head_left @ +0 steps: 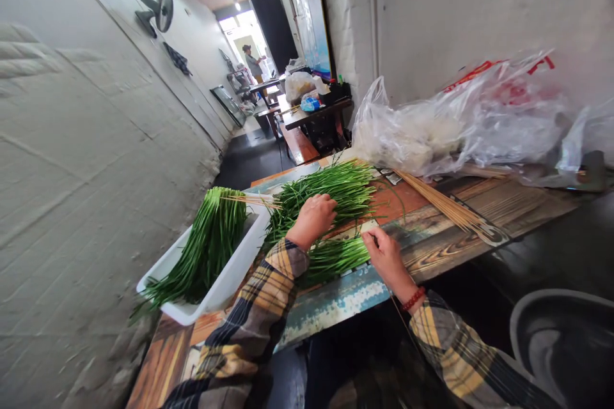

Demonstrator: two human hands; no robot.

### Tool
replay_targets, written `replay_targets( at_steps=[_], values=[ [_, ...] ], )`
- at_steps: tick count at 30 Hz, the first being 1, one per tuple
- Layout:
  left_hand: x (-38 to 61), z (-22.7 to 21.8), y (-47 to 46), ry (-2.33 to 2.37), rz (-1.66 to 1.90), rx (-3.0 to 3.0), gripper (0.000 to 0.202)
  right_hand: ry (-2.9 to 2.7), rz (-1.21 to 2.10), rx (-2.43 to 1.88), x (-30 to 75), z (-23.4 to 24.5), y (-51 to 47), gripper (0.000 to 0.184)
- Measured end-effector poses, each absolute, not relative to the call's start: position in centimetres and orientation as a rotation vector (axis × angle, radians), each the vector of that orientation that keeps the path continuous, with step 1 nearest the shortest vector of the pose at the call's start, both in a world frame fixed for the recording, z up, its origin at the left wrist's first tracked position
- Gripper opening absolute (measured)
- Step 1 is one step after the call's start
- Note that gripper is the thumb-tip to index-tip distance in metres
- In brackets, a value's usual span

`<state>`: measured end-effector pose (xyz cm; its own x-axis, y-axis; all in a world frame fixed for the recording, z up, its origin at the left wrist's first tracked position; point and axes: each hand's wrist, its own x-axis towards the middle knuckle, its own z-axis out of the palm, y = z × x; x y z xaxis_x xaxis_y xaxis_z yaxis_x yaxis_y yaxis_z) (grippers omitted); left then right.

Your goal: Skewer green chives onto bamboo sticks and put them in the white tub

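My left hand [314, 218] rests knuckles-up on a loose pile of green chives [336, 188] on the wooden table [446, 236], its fingers curled into the stalks. My right hand [386, 255] pinches the cut ends of a small flat row of chives [336, 255] lying near the table's front edge. A thin bamboo skewer [400, 319] seems to run down from under that hand toward my lap. Both sleeves are plaid, and a red bead bracelet sits on my right wrist.
A white rectangular tray [225, 281] at the left holds skewered chives. A bundle of bamboo skewers [446, 208] lies to the right. Clear plastic bags [460, 121] crowd the wall side. A person stands far down the room [252, 62].
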<state>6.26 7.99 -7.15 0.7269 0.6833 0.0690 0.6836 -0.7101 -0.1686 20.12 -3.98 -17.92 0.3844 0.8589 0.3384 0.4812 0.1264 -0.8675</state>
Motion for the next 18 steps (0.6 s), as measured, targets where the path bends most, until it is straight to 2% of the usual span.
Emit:
replay_targets(
  at_steps=[5,7,11,16,18],
  values=[
    [6.6,-10.5,7.7,-1.21,-0.043,-2.67,0.044,-1.277,0.435,-1.503,20.1,-17.8,-4.0,0.031],
    [6.2,-11.3,7.9,-1.332,0.025,-2.648,0.042,-1.283,0.435,-1.493,20.1,-17.7,-4.0,0.03],
    [5.3,-10.9,8.3,-1.39,0.091,-2.623,0.024,-1.287,0.435,-1.494,20.1,-17.5,-4.1,0.03],
    [5.0,-8.7,8.1,-1.389,-0.155,-2.397,0.03,-1.282,0.456,-1.498,20.1,-17.4,-4.2,0.03],
    [5.0,-8.8,7.7,-1.356,-0.143,-2.402,0.03,-1.274,0.461,-1.502,20.1,-17.4,-4.2,0.03]
  ],
)
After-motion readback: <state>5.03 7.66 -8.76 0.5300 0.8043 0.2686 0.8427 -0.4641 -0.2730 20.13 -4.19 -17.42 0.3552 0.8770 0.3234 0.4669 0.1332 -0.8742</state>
